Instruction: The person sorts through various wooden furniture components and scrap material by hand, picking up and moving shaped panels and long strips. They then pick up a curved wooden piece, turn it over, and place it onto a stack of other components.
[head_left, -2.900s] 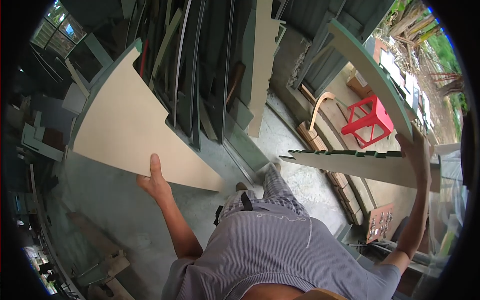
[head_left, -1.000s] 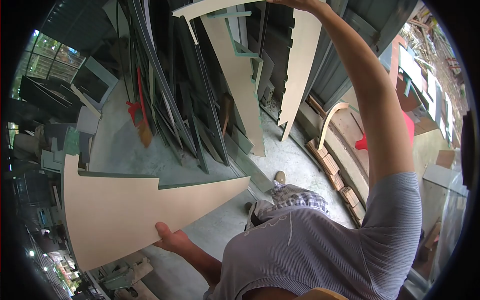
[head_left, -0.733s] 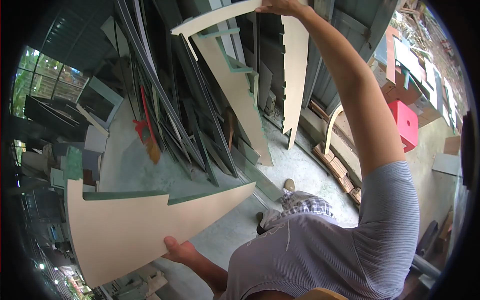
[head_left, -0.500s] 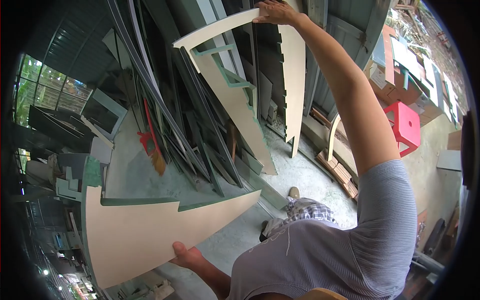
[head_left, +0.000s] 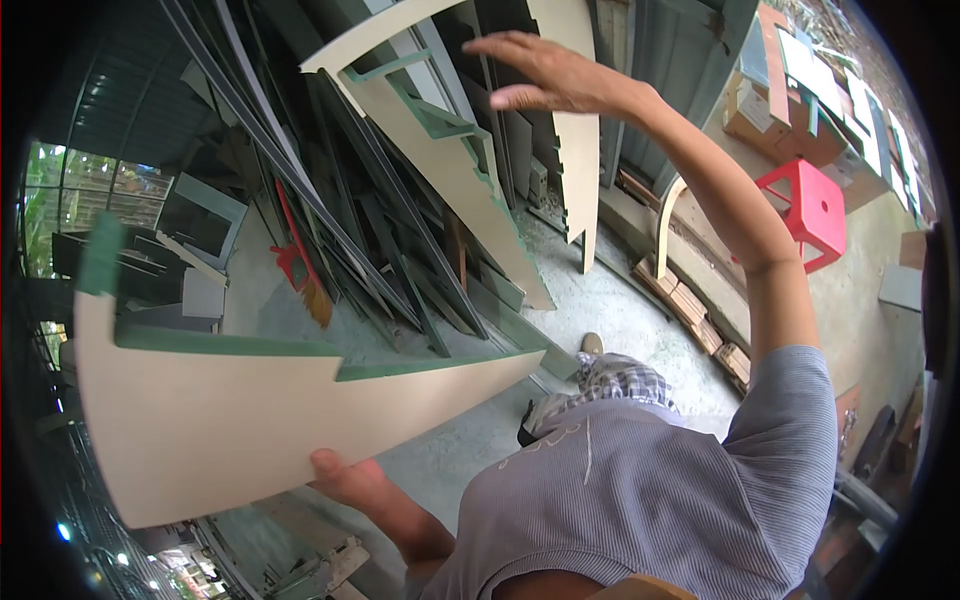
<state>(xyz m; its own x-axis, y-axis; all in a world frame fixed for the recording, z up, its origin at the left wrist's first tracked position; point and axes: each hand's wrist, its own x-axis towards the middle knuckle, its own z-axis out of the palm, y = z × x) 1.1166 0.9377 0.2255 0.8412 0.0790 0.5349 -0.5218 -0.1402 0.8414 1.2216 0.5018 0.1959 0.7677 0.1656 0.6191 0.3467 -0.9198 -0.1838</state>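
My left hand (head_left: pixel 350 478) grips the lower edge of a cream board (head_left: pixel 220 420) with green notched edges; the thumb lies on its face and the other fingers are hidden behind it. The board tapers to a point at the right, above the floor. My right hand (head_left: pixel 555 75) is raised with fingers stretched out and holds nothing. It is just beneath and right of the curved top of a tall cream arched panel (head_left: pixel 440 150), whose stepped inner edges are green. This panel leans upright among long strips.
Long dark strips (head_left: pixel 300 210) lean in a bundle behind the board. A red-handled broom (head_left: pixel 300 255) stands beside them. Stacked wooden pieces (head_left: pixel 690 305) lie along a ledge. A red plastic stool (head_left: pixel 812 215) and cardboard boxes (head_left: pixel 800 145) are at the right.
My right hand has let go of the arched panel's top and moved down, fingers now spread. My left hand has shifted left with the board, which has risen slightly in view.
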